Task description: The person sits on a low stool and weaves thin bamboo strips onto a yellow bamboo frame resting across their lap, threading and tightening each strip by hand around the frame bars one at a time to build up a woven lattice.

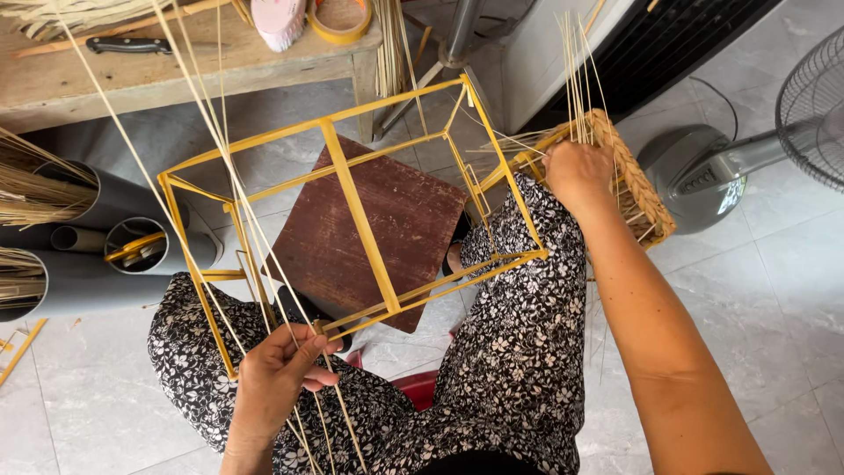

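Seated person, patterned trousers filling the near middle of the view. Grey tile floor all round.

Left hand, near left: fingers closed round a bunch of thin pale reed strips. The strips pass through the grip, short ends trailing down toward the lap, long ends running up and far-left across the frame and the table edge.

Yellow box frame, middle: open cage of flat yellow bars, tilted, resting across the knees. Near left corner sits just beside the left hand. A dark red-brown square board shows through it, lying lower, between the knees.

Right hand, farther right, arm stretched out: well apart from the left hand. It grips the rim of a part-woven basket, with loose upright strips rising just past the knuckles. Whether the fingers also pinch a strip, cannot tell.

Left edge: grey pipes lying on the floor, stuffed with bundled straw.

Far left: wooden table carrying a black-handled knife, a pink brush, a roll of yellow tape.

Far right: standing fan with a grey round base.
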The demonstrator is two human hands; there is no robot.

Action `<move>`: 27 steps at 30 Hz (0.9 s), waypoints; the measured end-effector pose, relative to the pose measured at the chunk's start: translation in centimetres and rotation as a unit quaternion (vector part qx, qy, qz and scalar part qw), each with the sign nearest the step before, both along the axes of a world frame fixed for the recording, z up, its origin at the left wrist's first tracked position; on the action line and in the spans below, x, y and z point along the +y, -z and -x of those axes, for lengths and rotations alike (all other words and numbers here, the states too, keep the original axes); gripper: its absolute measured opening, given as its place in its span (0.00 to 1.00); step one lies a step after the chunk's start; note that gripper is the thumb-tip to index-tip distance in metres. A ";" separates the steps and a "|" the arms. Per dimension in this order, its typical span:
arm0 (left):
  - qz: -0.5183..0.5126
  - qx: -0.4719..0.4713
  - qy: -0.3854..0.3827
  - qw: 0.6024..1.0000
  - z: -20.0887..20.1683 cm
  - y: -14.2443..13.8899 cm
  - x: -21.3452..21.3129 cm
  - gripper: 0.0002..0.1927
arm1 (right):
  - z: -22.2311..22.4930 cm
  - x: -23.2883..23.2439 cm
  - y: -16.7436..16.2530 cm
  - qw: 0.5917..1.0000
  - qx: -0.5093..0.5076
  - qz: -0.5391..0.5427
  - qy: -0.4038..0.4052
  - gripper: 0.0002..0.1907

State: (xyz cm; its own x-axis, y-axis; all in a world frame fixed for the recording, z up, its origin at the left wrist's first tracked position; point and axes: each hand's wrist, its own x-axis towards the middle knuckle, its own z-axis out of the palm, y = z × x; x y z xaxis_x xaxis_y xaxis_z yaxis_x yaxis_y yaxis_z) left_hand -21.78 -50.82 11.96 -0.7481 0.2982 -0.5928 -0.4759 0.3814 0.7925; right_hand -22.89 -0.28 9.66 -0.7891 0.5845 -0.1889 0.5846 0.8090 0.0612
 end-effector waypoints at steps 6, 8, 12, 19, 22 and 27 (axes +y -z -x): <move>0.002 -0.029 -0.003 1.000 -0.6 0.4 0.5 0.11 | -7.2 2.5 -3.2 0.942 0.284 0.167 0.069 0.10; 0.006 -0.021 -0.001 1.000 -0.7 0.5 0.5 0.10 | -11.6 3.2 -4.5 0.885 0.381 0.249 0.095 0.10; 0.019 -0.018 0.008 1.000 -0.7 0.7 0.3 0.11 | -21.2 2.0 -4.0 0.860 0.414 0.237 0.180 0.09; 0.022 -0.020 0.002 1.000 -0.9 0.9 0.4 0.10 | -33.2 -1.1 4.1 0.835 0.365 0.269 0.311 0.13; 0.017 -0.016 0.006 1.000 -1.1 0.6 0.3 0.10 | -37.8 -1.6 7.5 0.842 0.308 0.309 0.318 0.13; -0.010 -0.029 -0.005 1.000 -0.7 0.7 0.1 0.09 | -39.4 0.2 9.0 0.903 0.090 0.302 0.293 0.16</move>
State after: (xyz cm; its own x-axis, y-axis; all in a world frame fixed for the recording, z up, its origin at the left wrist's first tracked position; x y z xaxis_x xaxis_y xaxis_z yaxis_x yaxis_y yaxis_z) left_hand -21.08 -50.76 11.29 -0.7150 0.3029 -0.6301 -0.5257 0.3612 0.7702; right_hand 16.52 -0.04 0.65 -0.4275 0.7450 -0.5121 0.8795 0.2116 -0.4263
